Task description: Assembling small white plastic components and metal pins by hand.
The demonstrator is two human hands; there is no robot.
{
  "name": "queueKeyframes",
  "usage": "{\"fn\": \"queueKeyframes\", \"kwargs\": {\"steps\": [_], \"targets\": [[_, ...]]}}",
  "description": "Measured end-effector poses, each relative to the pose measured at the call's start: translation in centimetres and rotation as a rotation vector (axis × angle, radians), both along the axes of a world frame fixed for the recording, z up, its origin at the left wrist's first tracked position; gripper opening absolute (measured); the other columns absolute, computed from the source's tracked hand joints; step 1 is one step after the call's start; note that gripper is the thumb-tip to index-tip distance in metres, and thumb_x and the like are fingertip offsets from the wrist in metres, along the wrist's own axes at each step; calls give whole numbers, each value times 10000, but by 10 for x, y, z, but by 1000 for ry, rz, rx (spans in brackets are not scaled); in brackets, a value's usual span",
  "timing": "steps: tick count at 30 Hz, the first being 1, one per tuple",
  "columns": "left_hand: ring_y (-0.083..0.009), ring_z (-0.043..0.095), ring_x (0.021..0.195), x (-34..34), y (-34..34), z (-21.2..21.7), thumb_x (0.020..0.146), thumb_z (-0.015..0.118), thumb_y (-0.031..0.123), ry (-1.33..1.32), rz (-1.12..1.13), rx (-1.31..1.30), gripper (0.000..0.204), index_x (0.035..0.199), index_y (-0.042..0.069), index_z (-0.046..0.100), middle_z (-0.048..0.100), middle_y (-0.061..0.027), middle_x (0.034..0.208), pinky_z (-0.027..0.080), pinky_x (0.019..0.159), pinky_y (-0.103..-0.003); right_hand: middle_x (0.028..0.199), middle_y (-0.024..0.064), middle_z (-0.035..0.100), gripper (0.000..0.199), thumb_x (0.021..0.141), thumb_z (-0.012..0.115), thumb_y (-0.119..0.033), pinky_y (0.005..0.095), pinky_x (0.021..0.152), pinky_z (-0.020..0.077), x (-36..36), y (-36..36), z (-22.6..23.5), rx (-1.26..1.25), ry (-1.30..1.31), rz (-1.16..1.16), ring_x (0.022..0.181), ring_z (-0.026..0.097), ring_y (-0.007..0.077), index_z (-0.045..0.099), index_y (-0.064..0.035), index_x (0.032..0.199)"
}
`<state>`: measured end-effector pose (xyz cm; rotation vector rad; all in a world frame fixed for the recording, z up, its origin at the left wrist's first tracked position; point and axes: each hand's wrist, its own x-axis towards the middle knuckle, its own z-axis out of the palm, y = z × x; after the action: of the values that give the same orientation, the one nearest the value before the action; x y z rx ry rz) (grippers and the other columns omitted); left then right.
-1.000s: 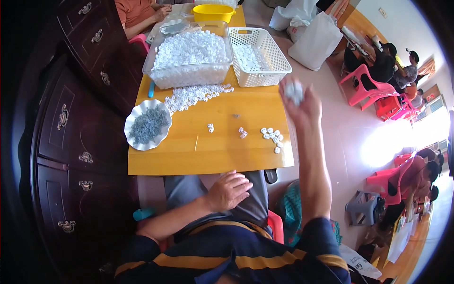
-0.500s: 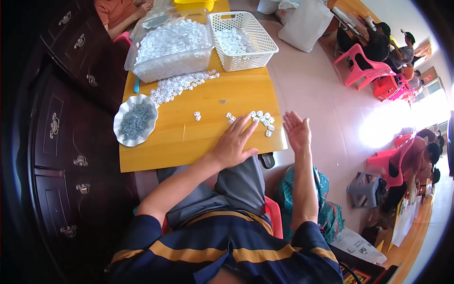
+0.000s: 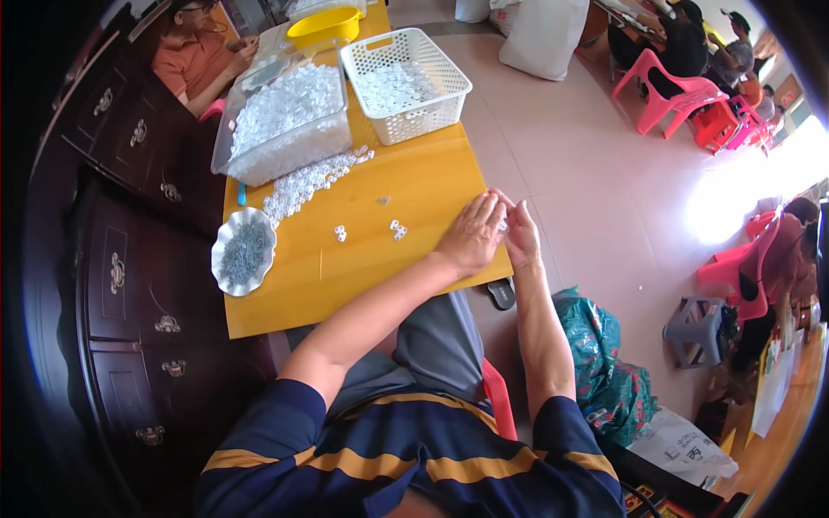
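At the table's right edge my left hand lies flat, palm down, its fingers stretched out against my right hand. Just off that edge my right hand is cupped, palm toward the left hand. A few small white pieces show in it; the left hand hides any others. To the left on the table lie two little groups of white pieces with dark marks, a nearer group and a farther-left group. A tiny greyish bit lies beyond them.
A clear bin heaped with white pieces and a white perforated basket stand at the back. Loose pieces spill before the bin. A scalloped dish holds grey small parts. Dark drawers flank the left; green bags stand right.
My left hand has moved right and now meets my right hand at the table edge. The white pieces by that edge have left the tabletop or are covered. The view has shifted.
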<state>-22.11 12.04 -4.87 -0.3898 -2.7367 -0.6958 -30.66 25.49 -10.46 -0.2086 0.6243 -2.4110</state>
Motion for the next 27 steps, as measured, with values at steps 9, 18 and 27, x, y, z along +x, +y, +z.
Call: {"fn": "queueKeyframes", "kwargs": {"steps": [9,18,27], "targets": [[-394,474,1343,-53,65,5,971,512,128,-50,-117,218,427,1371,-19,528,515,-247,1412,374,1143,-456,1425,185,550,506,1104,376,-362,447,1134,431,-4,12,-22,-286,-140,12,1322,531,311,526,41,1372],[-366,681,992,-63,25,13,1039,547,285,29,46,771,334,1187,3,646,690,-211,1087,545,860,-416,1270,215,645,366,1072,476,-248,518,1046,498,2,14,-58,-276,-499,187,1182,625,359,586,20,1296],[-330,696,950,77,-13,31,1008,599,142,12,-11,762,214,1125,-27,661,696,-192,1006,539,846,-375,1191,197,674,310,1057,468,-223,494,989,554,-13,67,-85,-125,-820,-157,1151,636,356,642,21,1136]]}}
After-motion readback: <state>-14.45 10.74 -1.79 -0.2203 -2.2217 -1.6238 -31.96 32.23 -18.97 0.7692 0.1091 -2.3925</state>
